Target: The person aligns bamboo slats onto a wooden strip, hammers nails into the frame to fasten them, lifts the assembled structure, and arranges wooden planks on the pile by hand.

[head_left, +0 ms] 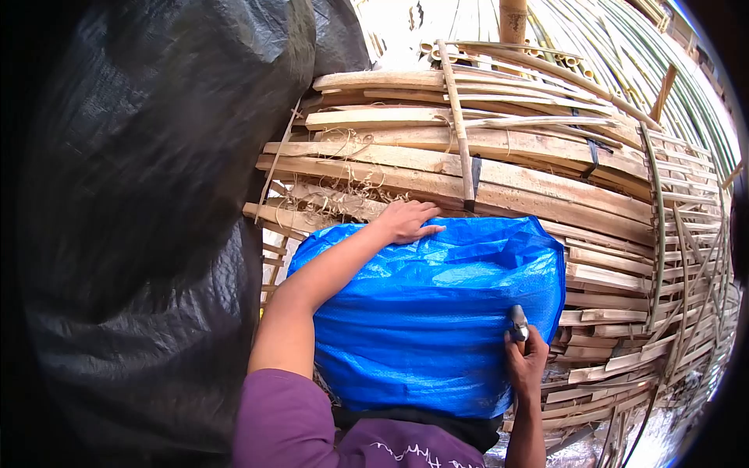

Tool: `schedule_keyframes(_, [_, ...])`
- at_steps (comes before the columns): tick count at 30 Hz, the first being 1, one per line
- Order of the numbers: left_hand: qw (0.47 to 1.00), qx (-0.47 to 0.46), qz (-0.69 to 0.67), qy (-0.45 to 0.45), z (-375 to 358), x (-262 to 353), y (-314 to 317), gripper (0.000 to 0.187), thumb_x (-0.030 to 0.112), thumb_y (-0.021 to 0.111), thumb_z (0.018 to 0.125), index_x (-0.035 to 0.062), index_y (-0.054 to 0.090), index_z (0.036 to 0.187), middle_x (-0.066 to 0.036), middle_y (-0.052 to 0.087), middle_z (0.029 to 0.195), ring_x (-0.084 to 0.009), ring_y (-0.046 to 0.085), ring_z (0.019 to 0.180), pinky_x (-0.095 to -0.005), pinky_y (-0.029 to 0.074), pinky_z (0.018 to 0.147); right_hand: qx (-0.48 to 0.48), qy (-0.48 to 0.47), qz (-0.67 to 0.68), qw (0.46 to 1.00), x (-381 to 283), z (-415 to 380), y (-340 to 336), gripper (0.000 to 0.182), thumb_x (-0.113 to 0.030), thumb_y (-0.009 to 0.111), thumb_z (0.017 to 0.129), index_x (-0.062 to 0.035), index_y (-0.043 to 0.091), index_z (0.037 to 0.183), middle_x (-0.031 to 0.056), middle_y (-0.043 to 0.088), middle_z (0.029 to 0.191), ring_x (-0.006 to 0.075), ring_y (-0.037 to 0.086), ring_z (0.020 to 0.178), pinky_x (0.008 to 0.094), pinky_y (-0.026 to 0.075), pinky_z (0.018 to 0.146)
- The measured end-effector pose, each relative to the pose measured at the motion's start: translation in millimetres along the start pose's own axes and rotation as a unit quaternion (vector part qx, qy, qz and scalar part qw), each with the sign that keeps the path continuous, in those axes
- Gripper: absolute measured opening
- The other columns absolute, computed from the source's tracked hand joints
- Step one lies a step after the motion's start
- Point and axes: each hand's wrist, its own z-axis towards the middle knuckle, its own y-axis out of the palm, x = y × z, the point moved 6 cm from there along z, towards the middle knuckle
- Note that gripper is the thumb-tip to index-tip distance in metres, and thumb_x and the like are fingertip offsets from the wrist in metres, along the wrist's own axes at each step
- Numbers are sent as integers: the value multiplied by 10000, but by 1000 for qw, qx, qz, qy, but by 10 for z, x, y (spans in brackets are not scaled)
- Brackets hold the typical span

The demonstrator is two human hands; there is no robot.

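A blue tarp is spread in front of my body, over my lap. My left hand lies on the tarp's far edge beside the wooden strips, its fingers apart and holding nothing. Near the tarp's right side, my right hand is wrapped round a tool with a metal head, which points up and away from me. The tool's handle is hidden in the hand.
Long wooden strips lie stacked beyond and right of the tarp, with curly shavings on them. Black sheeting hangs at the left. An upright bamboo post and green bamboo poles are behind.
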Motion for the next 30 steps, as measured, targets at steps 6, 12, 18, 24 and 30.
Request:
schedule_keyframes(6, [990, -61, 117, -45, 79, -153, 18, 677, 702, 314, 904, 148, 636, 1125, -97, 655, 1015, -278, 616, 1003, -462, 506, 812, -4, 28, 44, 999, 28, 14, -24, 104, -72, 671, 865, 3, 614, 911, -80, 474, 659, 12, 378, 611, 198, 308, 517])
schedule_keyframes(12, [987, -38, 142, -67, -168, -635, 81, 684, 710, 331, 893, 126, 687, 914, -110, 672, 972, -284, 632, 986, -453, 539, 769, 6, 16, 30, 999, 17, 13, -7, 100, -72, 671, 863, 0, 613, 901, -75, 486, 659, 13, 381, 611, 202, 312, 518])
schedule_keyframes(18, [991, -11, 136, -11, -201, -695, 21, 554, 575, 408, 945, 86, 660, 878, -111, 655, 920, -287, 630, 939, -417, 552, 775, -1, 6, 21, 1000, 40, 36, -27, 107, -76, 679, 860, -2, 614, 903, -69, 493, 664, 19, 389, 617, 208, 324, 528])
schedule_keyframes(24, [982, -8, 188, 31, -218, -677, 49, 549, 542, 452, 940, 50, 646, 794, -130, 648, 812, -273, 641, 870, -410, 545, 741, 2, 24, 6, 1000, 69, 21, -47, 121, -76, 695, 847, -6, 618, 908, -45, 539, 677, 25, 423, 641, 205, 367, 565])
schedule_keyframes(30, [952, 127, 263, 92, -330, -599, -28, 457, 517, 518, 906, 106, 653, 759, -43, 616, 777, -209, 571, 855, -354, 455, 770, 0, 43, 21, 999, 55, 30, -30, 116, -70, 693, 846, -4, 613, 898, -60, 516, 675, 23, 410, 630, 204, 351, 548])
